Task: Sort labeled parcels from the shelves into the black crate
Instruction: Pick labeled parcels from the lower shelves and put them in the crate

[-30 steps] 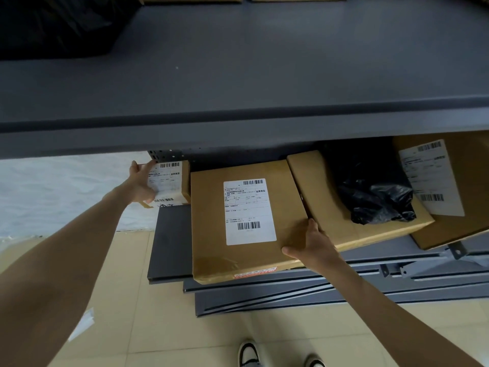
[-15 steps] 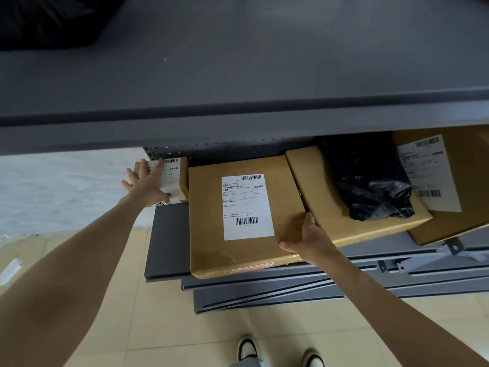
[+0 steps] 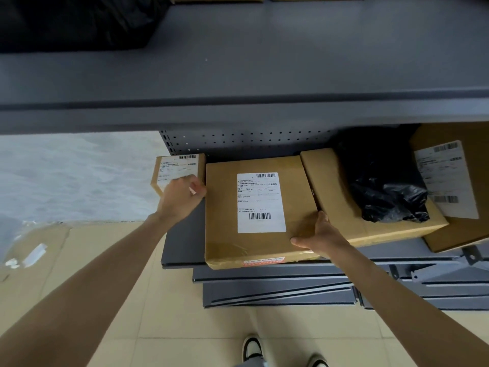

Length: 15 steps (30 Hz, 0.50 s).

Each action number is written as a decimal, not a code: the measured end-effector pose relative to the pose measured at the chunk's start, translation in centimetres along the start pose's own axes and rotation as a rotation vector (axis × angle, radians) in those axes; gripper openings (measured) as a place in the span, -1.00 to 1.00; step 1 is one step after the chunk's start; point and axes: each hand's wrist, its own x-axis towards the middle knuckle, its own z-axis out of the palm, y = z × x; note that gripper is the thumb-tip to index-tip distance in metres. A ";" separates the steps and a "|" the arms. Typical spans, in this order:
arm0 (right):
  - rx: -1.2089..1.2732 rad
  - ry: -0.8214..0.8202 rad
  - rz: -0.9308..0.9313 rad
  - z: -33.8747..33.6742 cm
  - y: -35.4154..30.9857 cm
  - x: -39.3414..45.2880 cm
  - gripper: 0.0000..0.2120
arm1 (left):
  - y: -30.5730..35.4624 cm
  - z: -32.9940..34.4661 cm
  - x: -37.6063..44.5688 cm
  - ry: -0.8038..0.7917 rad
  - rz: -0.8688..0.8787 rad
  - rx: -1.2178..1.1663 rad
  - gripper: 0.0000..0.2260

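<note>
My left hand hides the small parcel's lower label, grip curled on it. At 3 o'clock, right hand clamps the large parcel's corner; four cardboard parcels counted.

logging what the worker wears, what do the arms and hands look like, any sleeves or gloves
Both forearms are bare to the frame edge, with no sleeves showing. The left hand and right hand wear no gloves, and no rings, watch or wristband are visible.
</note>
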 end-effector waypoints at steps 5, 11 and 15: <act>0.045 0.015 -0.008 0.2 0.1 -0.4 -0.04 | 2.3 0.6 -1.9 -0.319 -0.339 -0.168 -0.64; 0.114 0.048 -0.038 0.0 1.1 -1.8 -0.04 | 3.7 1.4 -4.3 -0.481 -0.568 -0.488 -0.45; 0.180 0.077 -0.072 -0.8 2.0 -3.0 -0.11 | 4.4 1.1 -6.1 -0.419 -0.598 -0.545 -0.42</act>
